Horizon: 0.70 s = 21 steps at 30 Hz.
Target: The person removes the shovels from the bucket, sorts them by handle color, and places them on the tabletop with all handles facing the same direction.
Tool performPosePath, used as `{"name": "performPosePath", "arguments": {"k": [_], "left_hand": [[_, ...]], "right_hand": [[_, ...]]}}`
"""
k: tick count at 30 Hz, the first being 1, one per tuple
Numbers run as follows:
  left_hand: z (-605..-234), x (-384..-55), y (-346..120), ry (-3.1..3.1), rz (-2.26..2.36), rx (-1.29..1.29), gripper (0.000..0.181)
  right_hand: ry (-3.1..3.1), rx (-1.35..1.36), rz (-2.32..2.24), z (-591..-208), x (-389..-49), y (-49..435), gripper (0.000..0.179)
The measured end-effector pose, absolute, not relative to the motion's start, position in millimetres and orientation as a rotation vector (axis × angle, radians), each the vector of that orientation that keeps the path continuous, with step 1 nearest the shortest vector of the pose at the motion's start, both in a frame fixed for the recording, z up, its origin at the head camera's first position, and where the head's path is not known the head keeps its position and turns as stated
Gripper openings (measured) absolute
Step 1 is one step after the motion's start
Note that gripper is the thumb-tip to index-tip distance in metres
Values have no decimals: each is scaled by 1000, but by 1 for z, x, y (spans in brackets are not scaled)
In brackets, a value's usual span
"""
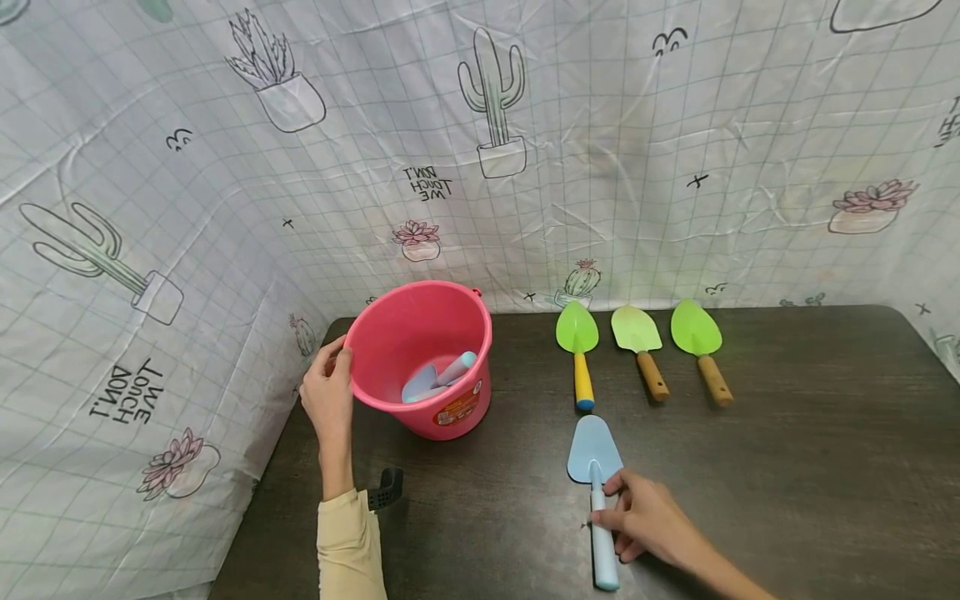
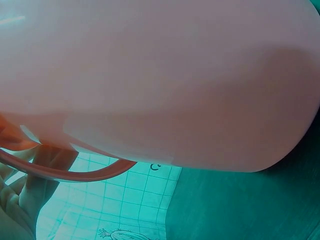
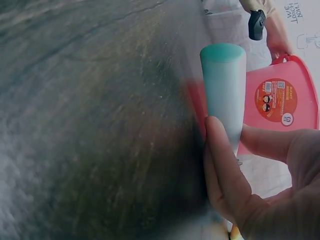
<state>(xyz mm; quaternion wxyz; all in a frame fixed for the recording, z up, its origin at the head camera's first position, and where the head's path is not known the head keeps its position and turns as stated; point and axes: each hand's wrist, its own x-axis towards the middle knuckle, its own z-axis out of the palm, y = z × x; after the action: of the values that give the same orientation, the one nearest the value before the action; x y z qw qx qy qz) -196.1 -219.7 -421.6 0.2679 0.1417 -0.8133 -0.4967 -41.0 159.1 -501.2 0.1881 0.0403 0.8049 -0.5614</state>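
1. One pale-blue trowel (image 1: 595,450) is on the near side of the dark table (image 1: 817,467), its handle pinched by the right hand (image 1: 651,518).
2. Leftward, the left hand (image 1: 327,385) grips a pink bucket (image 1: 472,415) by the rim; inside, seemingly, another trowel (image 1: 457,368).
3. Three green-bladed trowels (image 1: 576,329) lie farther back.

On the table (image 1: 810,450), bucket (image 1: 412,325) left, three trowels (image 1: 636,328) right, single trowel (image 1: 595,448) before them.

a pale blue trowel (image 1: 597,502), blade pointing forward, is right of an open pink bucket (image 1: 408,333) with another trowel (image 1: 454,369) inside.
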Motion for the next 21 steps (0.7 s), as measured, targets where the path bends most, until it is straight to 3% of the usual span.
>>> {"name": "performPosePath", "arguments": {"k": [21], "left_hand": [[-423,-197,-220,-2182,-1347,353,30]], "right_hand": [[2653,-56,-1431,-471,-59,160,15]]}}
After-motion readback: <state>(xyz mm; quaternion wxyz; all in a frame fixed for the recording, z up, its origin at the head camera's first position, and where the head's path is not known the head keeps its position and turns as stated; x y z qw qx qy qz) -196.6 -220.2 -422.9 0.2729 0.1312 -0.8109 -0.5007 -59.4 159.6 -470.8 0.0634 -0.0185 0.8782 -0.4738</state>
